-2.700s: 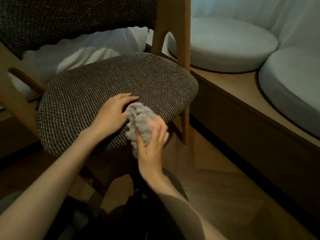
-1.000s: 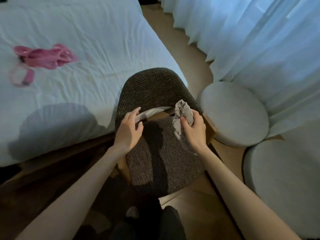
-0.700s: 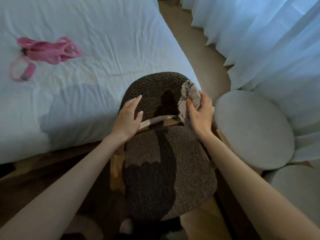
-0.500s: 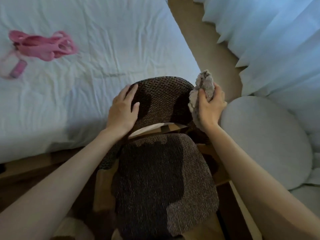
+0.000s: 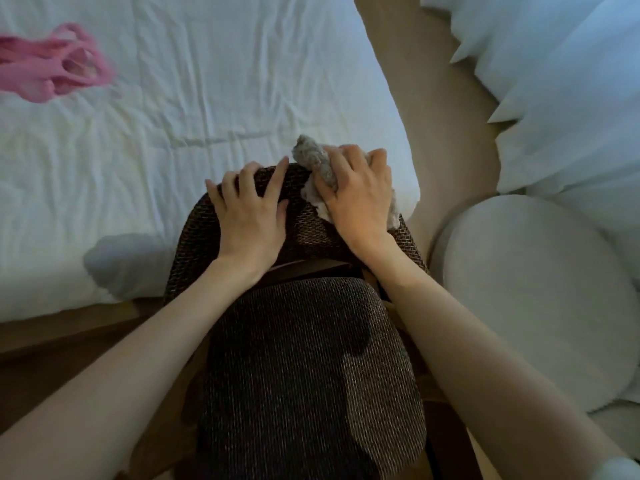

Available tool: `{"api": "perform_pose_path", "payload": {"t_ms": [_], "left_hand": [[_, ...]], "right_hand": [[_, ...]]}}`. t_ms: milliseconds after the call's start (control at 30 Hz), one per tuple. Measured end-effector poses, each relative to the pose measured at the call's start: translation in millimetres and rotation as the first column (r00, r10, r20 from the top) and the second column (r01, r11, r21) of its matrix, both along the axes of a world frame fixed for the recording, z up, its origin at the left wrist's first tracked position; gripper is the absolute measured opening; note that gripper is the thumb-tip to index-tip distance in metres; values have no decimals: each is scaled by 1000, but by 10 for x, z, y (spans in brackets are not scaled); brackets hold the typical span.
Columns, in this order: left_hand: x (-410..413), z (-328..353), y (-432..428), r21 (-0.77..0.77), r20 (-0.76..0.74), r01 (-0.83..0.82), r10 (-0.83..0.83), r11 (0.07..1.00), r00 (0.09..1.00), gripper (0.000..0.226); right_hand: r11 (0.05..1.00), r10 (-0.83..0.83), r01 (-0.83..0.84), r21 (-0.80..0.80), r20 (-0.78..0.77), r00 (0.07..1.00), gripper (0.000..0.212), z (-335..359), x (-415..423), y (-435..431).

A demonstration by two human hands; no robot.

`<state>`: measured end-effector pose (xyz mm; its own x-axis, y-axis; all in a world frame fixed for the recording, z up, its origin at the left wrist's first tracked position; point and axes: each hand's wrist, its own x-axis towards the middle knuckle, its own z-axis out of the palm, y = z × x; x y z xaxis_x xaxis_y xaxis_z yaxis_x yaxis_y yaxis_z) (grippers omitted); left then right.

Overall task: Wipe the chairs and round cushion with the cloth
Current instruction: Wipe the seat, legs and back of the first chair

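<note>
A chair with dark woven upholstery (image 5: 304, 368) stands right below me, its backrest against the bed. My left hand (image 5: 251, 211) lies flat on the top of the backrest, fingers spread and curled over its edge. My right hand (image 5: 360, 199) presses a crumpled grey cloth (image 5: 313, 159) onto the backrest's top right; part of the cloth pokes out past my fingers. A round pale grey cushion (image 5: 533, 292) sits to the right of the chair.
A bed with a wrinkled white sheet (image 5: 190, 98) fills the left and centre behind the chair, with a pink strap-like item (image 5: 52, 71) on it at the far left. White curtains (image 5: 561, 81) hang at the upper right. Tan floor runs between bed and curtains.
I have stood up from the seat and leaned over the chair. Both hands moved up onto the backrest's top, and the cloth in my right hand now presses on it.
</note>
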<state>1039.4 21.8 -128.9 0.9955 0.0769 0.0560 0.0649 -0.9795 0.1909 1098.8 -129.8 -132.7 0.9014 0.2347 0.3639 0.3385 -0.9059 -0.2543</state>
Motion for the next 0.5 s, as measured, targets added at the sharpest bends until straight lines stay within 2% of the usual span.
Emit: {"api": "perform_pose_path", "payload": {"t_ms": [100, 267, 400, 500], "left_hand": [[36, 16, -56, -13, -31, -45, 45, 999, 999, 56], [20, 6, -84, 42, -45, -27, 29, 999, 999, 62], [38, -14, -188, 72, -5, 119, -119, 990, 993, 68], [93, -61, -358, 114, 28, 209, -213, 971, 977, 79]], "right_hand": [[997, -49, 48, 65, 18, 999, 43, -66, 19, -41], [943, -238, 221, 249, 41, 970, 40, -127, -3, -168], [895, -205, 255, 365, -172, 964, 41, -260, -90, -468], [889, -240, 331, 318, -291, 926, 49, -442, -232, -809]]}}
